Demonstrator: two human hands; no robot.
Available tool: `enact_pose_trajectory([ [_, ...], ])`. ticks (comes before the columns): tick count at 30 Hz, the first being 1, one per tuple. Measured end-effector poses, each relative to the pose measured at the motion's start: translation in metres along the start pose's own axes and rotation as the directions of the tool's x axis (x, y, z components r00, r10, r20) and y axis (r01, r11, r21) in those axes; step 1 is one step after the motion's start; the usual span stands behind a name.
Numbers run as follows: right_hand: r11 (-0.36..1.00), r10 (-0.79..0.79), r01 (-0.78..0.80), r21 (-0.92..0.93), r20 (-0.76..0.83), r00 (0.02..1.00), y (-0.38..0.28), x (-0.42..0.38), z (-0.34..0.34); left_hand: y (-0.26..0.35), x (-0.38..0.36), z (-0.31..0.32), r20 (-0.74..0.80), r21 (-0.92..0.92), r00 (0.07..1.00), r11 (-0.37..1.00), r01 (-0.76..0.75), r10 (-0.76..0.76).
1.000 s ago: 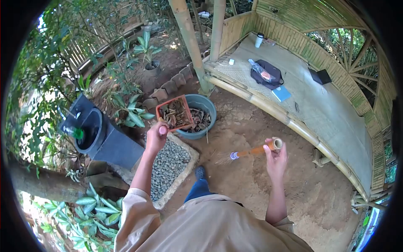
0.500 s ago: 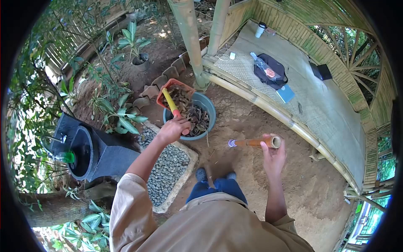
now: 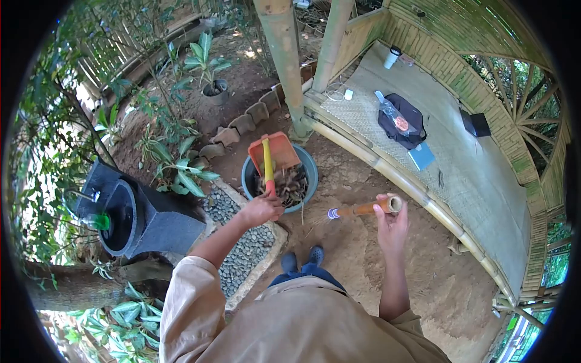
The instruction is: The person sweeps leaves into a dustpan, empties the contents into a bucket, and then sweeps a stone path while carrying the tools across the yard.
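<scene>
My left hand [image 3: 264, 209] grips the red end of the yellow handle of an orange dustpan [image 3: 281, 148]. The pan is tilted over a round blue-grey tub [image 3: 312, 181], and its orange inner face is mostly bare. Brown dry leaves [image 3: 293, 186] lie in the tub, some blurred just below the pan. On the other side, my right hand [image 3: 394, 227] is closed around the bamboo handle of a stick broom [image 3: 363, 209], held sideways. Purple-and-white binding shows at its far end, and its thin bristles point left toward the tub, faint against the soil.
A dark stone basin [image 3: 124, 215] with a tap stands left, beside a stone-edged pebble bed [image 3: 248, 251]. A raised bamboo platform [image 3: 472, 175] curves along the right, carrying a black bag [image 3: 400, 121] and a tumbler [image 3: 392, 57]. Bamboo posts [image 3: 283, 60] rise ahead.
The dustpan has tipped, and the leaves that filled it have dropped into the tub. My left hand has shifted slightly right and down. My right hand keeps hold of the broom, nearly still.
</scene>
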State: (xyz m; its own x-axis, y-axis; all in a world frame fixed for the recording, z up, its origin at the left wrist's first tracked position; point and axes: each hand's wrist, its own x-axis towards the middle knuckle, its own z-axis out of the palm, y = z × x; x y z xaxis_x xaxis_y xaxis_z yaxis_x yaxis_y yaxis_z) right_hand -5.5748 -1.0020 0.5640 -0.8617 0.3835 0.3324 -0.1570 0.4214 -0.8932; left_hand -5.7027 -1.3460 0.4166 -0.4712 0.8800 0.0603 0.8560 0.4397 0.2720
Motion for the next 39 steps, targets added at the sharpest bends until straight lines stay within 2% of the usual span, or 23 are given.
enact_pose_trajectory([
  [1, 1.0, 0.002, -0.002, 0.009, -0.002, 1.0, 0.003, 0.003, -0.001, 0.0, 0.002, 0.002, -0.044, 0.011, 0.999, 1.0, -0.015, 0.016],
  [5, 0.998, -0.018, 0.019, 0.057, -0.019, 1.0, 0.016, 0.011, -0.002, 0.0, 0.012, -0.002, 0.03, 0.002, 0.999, 0.999, 0.039, -0.039],
  [8, 0.998, -0.043, 0.044, 0.033, -0.022, 0.999, 0.017, 0.017, -0.005, -0.001, 0.017, -0.003, -0.008, 0.01, 0.999, 0.999, 0.041, -0.041],
  [11, 1.0, -0.024, 0.024, 0.001, -0.013, 1.0, 0.012, 0.025, -0.01, -0.006, 0.024, -0.006, -0.162, -0.04, 0.985, 0.998, 0.045, -0.05],
  [14, 1.0, 0.014, -0.015, -0.026, -0.026, 1.0, 0.001, 0.029, -0.018, 0.004, 0.036, -0.038, -0.228, -0.191, 0.954, 0.97, 0.151, -0.194],
  [15, 0.999, 0.027, -0.027, -0.027, -0.023, 0.999, 0.002, 0.029, -0.021, 0.012, 0.039, -0.054, -0.213, -0.224, 0.933, 0.944, 0.241, -0.288],
  [19, 0.996, 0.074, -0.077, -0.049, -0.061, 0.995, 0.01, 0.02, -0.036, 0.012, 0.038, -0.052, -0.508, -0.381, 0.751, 0.892, 0.242, -0.421],
  [22, 0.991, 0.109, -0.119, -0.066, -0.138, 0.984, 0.016, 0.0, -0.051, 0.036, 0.036, -0.065, -0.536, -0.46, 0.663, 0.839, 0.29, -0.523],
  [26, 0.981, 0.135, -0.165, -0.103, -0.254, 0.958, 0.036, -0.037, -0.077, 0.071, 0.031, -0.082, -0.474, -0.544, 0.681, 0.794, 0.272, -0.558],
  [29, 0.972, 0.128, -0.188, -0.139, -0.359, 0.925, 0.045, -0.071, -0.095, 0.091, 0.038, -0.078, -0.519, -0.544, 0.681, 0.814, 0.204, -0.517],
  [31, 0.947, 0.177, -0.262, -0.183, -0.382, 0.907, 0.038, -0.095, -0.108, 0.109, 0.045, -0.075, -0.535, -0.53, 0.694, 0.831, 0.168, -0.481],
  [35, 0.897, 0.255, -0.387, -0.213, -0.465, 0.847, 0.026, -0.138, -0.137, 0.147, 0.066, -0.079, -0.471, -0.511, 0.789, 0.851, 0.12, -0.395],
  [38, 0.857, 0.234, -0.448, -0.254, -0.583, 0.778, 0.007, -0.174, -0.162, 0.174, 0.081, -0.073, -0.46, -0.48, 0.833, 0.875, 0.058, -0.308],
  [39, 0.874, 0.122, -0.376, -0.308, -0.61, 0.783, 0.015, -0.191, -0.171, 0.183, 0.085, -0.072, -0.458, -0.469, 0.849, 0.883, 0.02, -0.263],
])
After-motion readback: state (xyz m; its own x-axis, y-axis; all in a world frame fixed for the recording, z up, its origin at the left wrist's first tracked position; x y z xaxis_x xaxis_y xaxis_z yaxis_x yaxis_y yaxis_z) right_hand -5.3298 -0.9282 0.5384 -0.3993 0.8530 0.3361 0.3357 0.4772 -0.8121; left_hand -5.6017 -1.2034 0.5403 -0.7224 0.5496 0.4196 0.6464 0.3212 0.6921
